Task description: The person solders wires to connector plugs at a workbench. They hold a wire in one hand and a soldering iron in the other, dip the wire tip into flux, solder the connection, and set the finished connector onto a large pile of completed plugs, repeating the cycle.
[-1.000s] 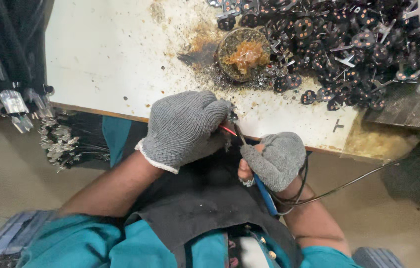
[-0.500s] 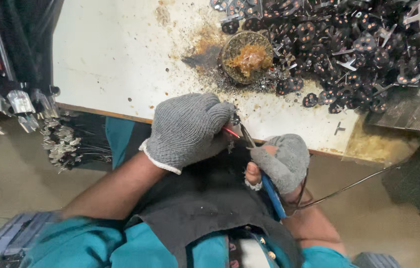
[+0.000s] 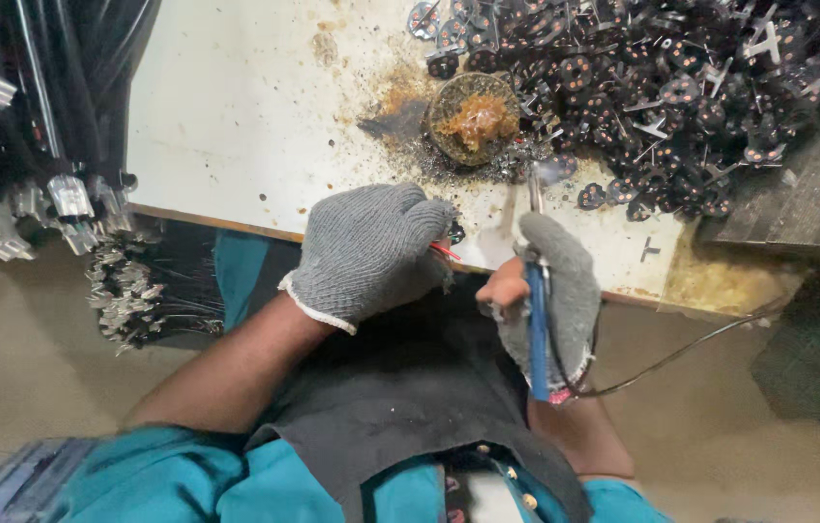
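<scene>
Grey knit gloves on both hands here. The left hand point(image 3: 364, 250) is closed in a tight grip around a small dark part with red wire point(image 3: 445, 252) poking out past the fingers, held right at the near edge of the bench point(image 3: 236, 116). The right hand point(image 3: 550, 291) is wrapped around a blue-handled soldering iron point(image 3: 536, 320), and that's what changed: half a second ago the iron was angled down close to the wire by the left hand, now it's swung up and away so the metal tip point(image 3: 532, 186) points toward the round tin of brownish flux point(image 3: 474, 118), with a wisp of smoke near it. So I'd guess one joint on that wire piece is done, or the tip is getting a dip or clean before the next touch. The left hand hasn't really shifted. The iron's cord point(image 3: 681, 349) trails off to the right. The bench top is white but scorched and stained around the tin, with a big heap of small black round parts point(image 3: 662, 87) with copper coils piled at the far right. Bundles of black cables with metal terminals point(image 3: 61, 194) hang to the left, and the floor point(image 3: 23, 358) below is plain tan.
</scene>
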Tool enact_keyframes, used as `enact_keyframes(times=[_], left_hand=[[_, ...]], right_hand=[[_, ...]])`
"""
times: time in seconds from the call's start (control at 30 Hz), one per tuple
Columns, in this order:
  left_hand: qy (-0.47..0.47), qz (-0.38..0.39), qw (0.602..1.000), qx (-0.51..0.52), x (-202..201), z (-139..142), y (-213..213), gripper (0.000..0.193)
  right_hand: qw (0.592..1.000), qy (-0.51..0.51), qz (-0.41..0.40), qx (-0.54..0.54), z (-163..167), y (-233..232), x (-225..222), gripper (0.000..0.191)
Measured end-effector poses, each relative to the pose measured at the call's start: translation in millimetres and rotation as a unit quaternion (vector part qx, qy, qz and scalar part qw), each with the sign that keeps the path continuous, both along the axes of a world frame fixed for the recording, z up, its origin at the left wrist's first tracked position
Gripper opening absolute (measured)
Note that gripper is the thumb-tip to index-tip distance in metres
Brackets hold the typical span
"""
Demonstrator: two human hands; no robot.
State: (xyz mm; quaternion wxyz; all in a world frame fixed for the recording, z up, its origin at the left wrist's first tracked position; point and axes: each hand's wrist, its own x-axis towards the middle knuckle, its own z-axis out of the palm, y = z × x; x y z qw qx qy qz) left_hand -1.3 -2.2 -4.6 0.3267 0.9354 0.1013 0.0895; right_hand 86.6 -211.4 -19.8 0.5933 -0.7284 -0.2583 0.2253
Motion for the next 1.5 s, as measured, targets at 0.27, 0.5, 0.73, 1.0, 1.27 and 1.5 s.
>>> enact_keyframes(times=[0.27, 0.5, 0.73, 1.0, 1.27, 1.5], left_hand=[[0.001, -0.001, 1.000, -0.001, 0, 0, 2, 0.030], [0.007, -0.011, 1.000, -0.026, 0, -1, 5, 0.031], [-0.006, -0.003, 1.000, -0.012, -2, -4, 4, 0.031], [0.014, -0.008, 1.000, -0.022, -4, 13, 3, 0.027], [0.108, -0.060, 0.962, -0.244, -18, 38, 16, 0.024], [0.128, -0.034, 0.945, -0.300, -20, 40, 13, 0.022]], right_hand=[[0.995, -0.054, 0.056, -0.062, 13, 16, 13, 0.033], [0.944, -0.294, 0.014, -0.152, 34, 50, 8, 0.034], [0.990, -0.084, -0.080, 0.083, 26, 52, -2, 0.034], [0.972, -0.232, 0.012, -0.048, 24, 48, 2, 0.016], [0.989, -0.066, -0.088, 0.097, 38, 35, -9, 0.027], [0.971, -0.232, 0.053, -0.027, 38, 23, -3, 0.036]])
